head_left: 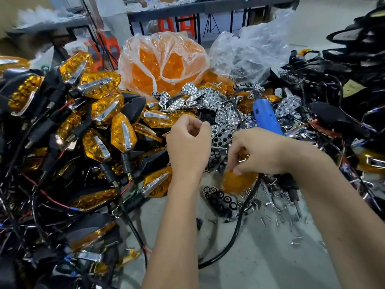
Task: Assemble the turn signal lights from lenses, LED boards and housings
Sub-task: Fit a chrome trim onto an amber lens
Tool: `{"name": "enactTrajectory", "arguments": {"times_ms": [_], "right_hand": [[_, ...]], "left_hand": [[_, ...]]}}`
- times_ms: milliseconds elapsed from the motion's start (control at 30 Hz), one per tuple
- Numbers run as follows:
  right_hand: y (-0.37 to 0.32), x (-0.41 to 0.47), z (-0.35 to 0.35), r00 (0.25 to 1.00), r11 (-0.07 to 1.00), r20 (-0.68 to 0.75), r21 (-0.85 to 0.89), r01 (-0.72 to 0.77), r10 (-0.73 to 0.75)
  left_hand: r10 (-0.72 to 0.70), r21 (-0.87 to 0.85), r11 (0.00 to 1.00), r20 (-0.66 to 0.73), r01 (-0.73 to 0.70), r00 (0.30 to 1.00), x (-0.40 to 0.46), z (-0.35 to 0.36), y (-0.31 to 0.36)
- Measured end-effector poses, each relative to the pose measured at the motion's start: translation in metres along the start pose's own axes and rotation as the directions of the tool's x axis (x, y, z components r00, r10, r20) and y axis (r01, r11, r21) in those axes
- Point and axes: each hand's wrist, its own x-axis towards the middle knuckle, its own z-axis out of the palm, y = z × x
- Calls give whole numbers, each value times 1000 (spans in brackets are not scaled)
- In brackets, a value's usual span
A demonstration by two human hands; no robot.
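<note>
- The left hand [188, 142] is raised above the desk [260, 247], its fingers curled in with thumb and forefinger pinched together; whether anything small is held between them cannot be told.
- The right hand [256, 152] is lowered with fingers curled, and an amber lens [235, 182] is pinched at its upper edge, just below the fingertips.
- Directly under that lens, touching the desk, a chrome reflector [220, 200] with dark honeycomb holes is seen lying flat.
- Just beyond both hands, a heap of chrome reflectors [220, 113] is spread out, and a blue power screwdriver [267, 117] is laid on it above the right hand.
- A black cable [237, 232] is looped from under the right hand down across the desk.
- To the left of the left hand, finished turn signal lights [123, 132] with amber lenses, black stalks and red and black wires are piled high.
- Further ahead of the hands, a clear bag of amber lenses [164, 63] is set, with an emptier clear bag [250, 53] beside it.
- To the right of the right hand, black housings [337, 119] with wires are stacked, and loose screws [277, 215] are scattered near the right wrist.
</note>
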Motion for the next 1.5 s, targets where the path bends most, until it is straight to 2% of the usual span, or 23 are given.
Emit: {"name": "enactTrajectory", "arguments": {"times_ms": [100, 167, 200, 300, 367, 433, 500, 600, 667, 700, 767, 833, 867, 900, 933, 1000, 1100, 1167, 1267, 1333, 1433, 1500], "right_hand": [[4, 1, -4, 966, 990, -259, 127, 54, -20], [4, 1, -5, 886, 943, -459, 319, 98, 63], [4, 1, -5, 854, 908, -505, 407, 105, 128], [6, 3, -1, 840, 885, -486, 466, 17, 240], [7, 6, 1, 807, 870, -495, 491, -46, 322], [9, 7, 1, 785, 798, -475, 602, -39, 397], [10, 5, -1, 808, 735, -428, 679, -8, 404], [12, 2, -5, 851, 717, -414, 694, 66, 322], [12, -2, -11, 869, 695, -401, 713, 96, 291], [11, -4, -14, 876, 725, -403, 682, 95, 265], [9, -9, -19, 924, 873, -349, 486, 34, 159], [3, -13, -19, 990, 968, -98, 240, -71, 97], [-1, -14, -17, 993, 981, 31, 154, -119, 115], [-4, -14, -14, 984, 984, 98, 87, -159, 150], [-8, -14, -10, 978, 982, 102, 30, -188, 184], [-15, -12, -5, 975, 974, 13, -55, -220, 221], [-21, -10, -2, 961, 948, -88, -161, -274, 263], [-23, -9, -1, 948, 937, -126, -160, -309, 291], [-20, -7, 1, 935, 927, -194, -175, -332, 298], [-15, -7, -1, 954, 947, -157, -161, -279, 255], [-4, -9, -8, 985, 992, -125, 69, -107, 115], [2, -11, -8, 974, 940, -222, 339, 38, 41]], "left_hand": [[123, 3, 992, 119, -124, 985, -1, -2, 1], [231, 29, 970, 214, -242, 949, -4, -1, 3], [293, 77, 944, 255, -322, 922, -5, 1, 4], [430, 162, 860, 281, -484, 858, -10, 9, 5], [463, 125, 851, 276, -509, 842, -13, 12, 6], [478, 103, 843, 306, -528, 823, -13, 12, 5], [492, 140, 820, 321, -555, 809, -9, 10, 4], [506, 240, 783, 293, -574, 811, -4, 9, 1], [461, 274, 812, 240, -515, 854, -3, 8, 0], [417, 285, 841, 203, -461, 886, -3, 8, 0], [319, 281, 898, 112, -338, 941, -3, 5, -1], [213, 215, 954, 9, -210, 977, -3, 3, -1], [152, 157, 977, -26, -146, 988, -3, 2, -1], [88, 89, 992, -40, -84, 995, -2, 1, -1], [23, 17, 1000, -38, -22, 999, -2, 1, -1], [-91, -138, 986, 12, 92, 996, 0, 0, 0], [-213, -355, 902, 125, 244, 969, -1, -2, 3], [-258, -447, 842, 159, 303, 953, -1, -4, 4], [-283, -478, 814, 171, 330, 944, 0, -5, 3], [-287, -479, 810, 181, 340, 941, 0, -6, 3], [-284, -493, 798, 197, 345, 938, 1, -6, 1], [-289, -496, 794, 203, 352, 936, 2, -6, 1]]}}
